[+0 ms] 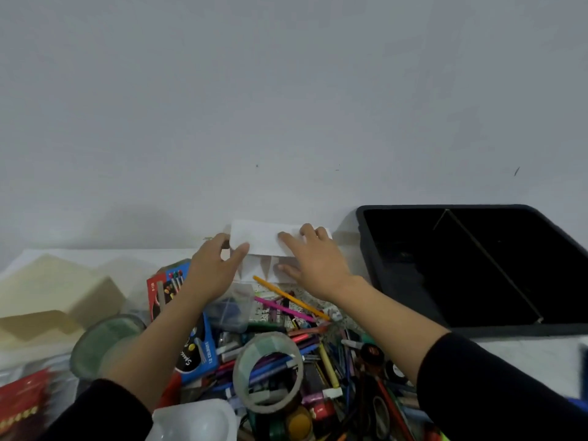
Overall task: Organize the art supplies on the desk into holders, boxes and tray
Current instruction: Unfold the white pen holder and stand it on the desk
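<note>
Since the white paper (264,238) lies at twelve o'clock by the wall, both hands reach over the pens (286,313): left hand (213,272) pinches its edge, right hand (313,259) presses flat-fingered, likely steadying it for the black tray (362,237) at three o'clock

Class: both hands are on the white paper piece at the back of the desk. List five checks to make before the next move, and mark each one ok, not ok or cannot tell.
1. Left hand has a grip on the white paper piece: ok, the thumb and fingers pinch its left edge.
2. Right hand has a grip too: cannot tell, the fingers lie over it.
3. Black tray has free room: ok.
4. Orange pencil is clear of the paper piece: cannot tell, its tip lies close.
5. Desk in front is sorted: not ok, the pile of pens is loose.
</note>
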A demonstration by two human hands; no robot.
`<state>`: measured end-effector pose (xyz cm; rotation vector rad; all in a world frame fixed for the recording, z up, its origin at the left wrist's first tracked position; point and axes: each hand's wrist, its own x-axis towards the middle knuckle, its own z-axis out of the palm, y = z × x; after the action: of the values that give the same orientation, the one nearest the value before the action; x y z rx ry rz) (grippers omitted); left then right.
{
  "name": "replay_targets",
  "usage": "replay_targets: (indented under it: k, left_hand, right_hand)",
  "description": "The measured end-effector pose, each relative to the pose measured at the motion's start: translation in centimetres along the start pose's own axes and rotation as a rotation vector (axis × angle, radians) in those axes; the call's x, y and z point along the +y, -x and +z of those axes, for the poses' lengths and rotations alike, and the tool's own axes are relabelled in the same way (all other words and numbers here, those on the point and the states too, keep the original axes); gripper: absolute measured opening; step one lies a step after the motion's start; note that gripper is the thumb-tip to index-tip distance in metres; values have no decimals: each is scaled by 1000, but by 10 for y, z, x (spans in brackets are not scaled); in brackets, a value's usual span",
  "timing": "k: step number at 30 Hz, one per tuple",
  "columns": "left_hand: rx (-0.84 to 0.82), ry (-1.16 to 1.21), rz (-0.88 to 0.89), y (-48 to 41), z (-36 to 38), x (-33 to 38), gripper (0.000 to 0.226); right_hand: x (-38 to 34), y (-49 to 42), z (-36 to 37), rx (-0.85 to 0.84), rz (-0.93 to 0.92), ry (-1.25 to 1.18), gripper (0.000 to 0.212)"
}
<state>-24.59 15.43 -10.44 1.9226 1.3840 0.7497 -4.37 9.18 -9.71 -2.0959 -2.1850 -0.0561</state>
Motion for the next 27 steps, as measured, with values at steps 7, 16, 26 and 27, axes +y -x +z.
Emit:
replay_targets:
  k: [7,16,26,27]
  left_hand:
    - [-23,200,118,-9,-1,27,45]
    - [41,381,170,-3,7,89,47]
    - [-382,553,48,11,22,81,54]
    - [-389,552,58,12,23,84,60]
  right_hand:
    - [5,-1,-23,-10,118,-275,73]
    - [10,17,-28,109,250,-938,60]
    - [29,24,-35,144,230,-858,59]
    - [32,25,-35,150,232,-852,59]
